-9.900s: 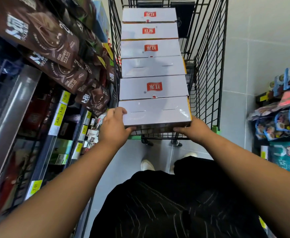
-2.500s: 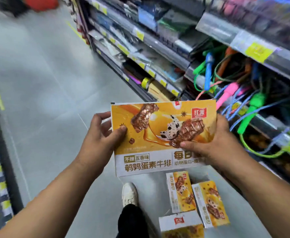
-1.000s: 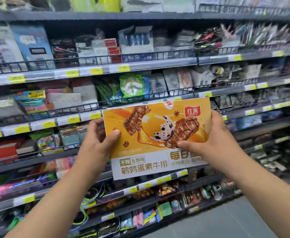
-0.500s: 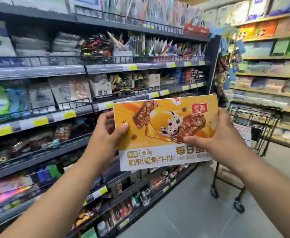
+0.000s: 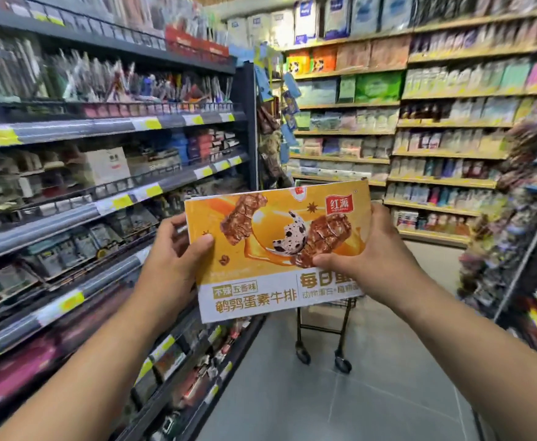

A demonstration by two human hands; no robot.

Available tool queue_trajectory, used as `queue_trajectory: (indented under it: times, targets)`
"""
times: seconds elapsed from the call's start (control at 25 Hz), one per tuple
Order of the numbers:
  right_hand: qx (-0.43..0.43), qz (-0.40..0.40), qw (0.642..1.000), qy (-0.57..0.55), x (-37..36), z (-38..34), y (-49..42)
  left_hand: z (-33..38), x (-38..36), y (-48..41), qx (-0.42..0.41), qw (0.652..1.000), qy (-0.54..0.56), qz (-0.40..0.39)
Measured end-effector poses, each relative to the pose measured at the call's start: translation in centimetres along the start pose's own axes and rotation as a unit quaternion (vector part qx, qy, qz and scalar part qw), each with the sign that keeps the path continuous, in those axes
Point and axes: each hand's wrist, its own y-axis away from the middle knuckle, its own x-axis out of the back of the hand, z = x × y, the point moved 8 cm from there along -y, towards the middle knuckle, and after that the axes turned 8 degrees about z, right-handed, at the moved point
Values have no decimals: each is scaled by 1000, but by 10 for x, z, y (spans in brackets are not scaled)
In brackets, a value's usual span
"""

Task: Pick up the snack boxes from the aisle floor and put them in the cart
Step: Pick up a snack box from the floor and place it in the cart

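Gripping the snack box (image 5: 276, 249), left hand (image 5: 168, 265) and right hand (image 5: 372, 259) pinch its sides.

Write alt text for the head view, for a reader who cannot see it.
A left hand and a right hand grip the side edges of an orange snack box facing the camera in a shop aisle. Behind it, the lower frame and wheels of a cart show on the floor between stocked shelves.
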Motion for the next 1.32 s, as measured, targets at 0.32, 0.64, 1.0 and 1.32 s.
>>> queue_trajectory:
  times: [0.32, 0.64, 1.0, 1.32]
  targets:
    - [-47, 83, 995, 42, -17, 78, -173, -86, -129, -194, 13, 994, 26, -108]
    - [-80, 99, 990, 58, -28, 187, -320, -181, -250, -315, 14, 991, -26, -134]
    - [-78, 58, 992, 79, -42, 290, -504, -268, -368, -439, 37, 993, -39, -101]
    - [-110, 72, 989, 64, -90, 369, -645, -356, -438, -570, 69, 990, -50, -111]
